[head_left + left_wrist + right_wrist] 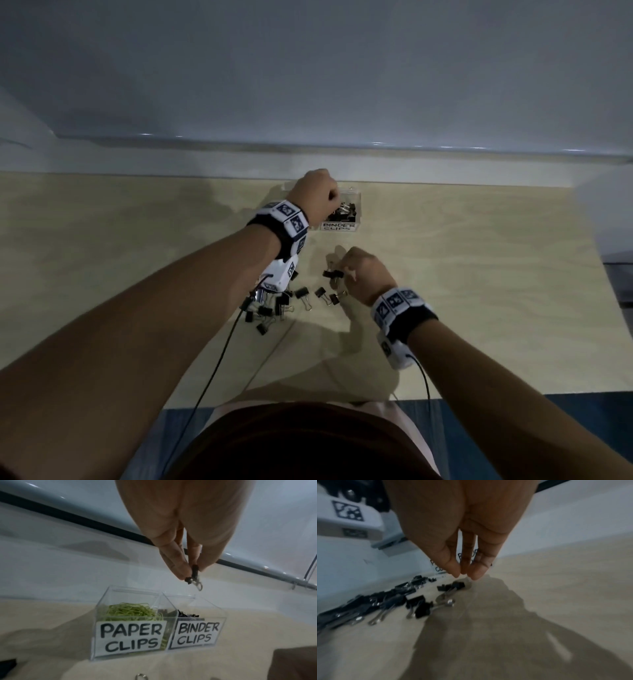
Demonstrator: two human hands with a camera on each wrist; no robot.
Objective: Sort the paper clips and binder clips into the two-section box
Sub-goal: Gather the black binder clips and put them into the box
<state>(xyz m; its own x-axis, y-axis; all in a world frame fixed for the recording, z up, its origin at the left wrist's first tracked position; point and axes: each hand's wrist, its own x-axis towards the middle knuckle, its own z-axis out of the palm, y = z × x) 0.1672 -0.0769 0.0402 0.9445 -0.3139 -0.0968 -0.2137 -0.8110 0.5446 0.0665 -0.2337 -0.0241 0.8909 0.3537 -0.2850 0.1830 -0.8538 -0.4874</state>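
A clear two-section box (101,609) stands at the table's far edge, also in the head view (356,200). Its "PAPER CLIPS" section (130,612) holds green paper clips. Its "BINDER CLIPS" section (187,615) holds black binder clips. My left hand (192,573) pinches a small black binder clip (195,580) by its body, above the binder section; the head view shows the hand (318,192) over the box. My right hand (464,575) hovers with fingertips drawn together and empty, just above a loose binder clip (453,586) on the table (333,273).
Several black binder clips lie scattered in a pile (274,308) on the light wooden table (479,291), left of the right hand and under the left forearm (385,601). A white wall runs right behind the box. Cables hang from both wrist cameras.
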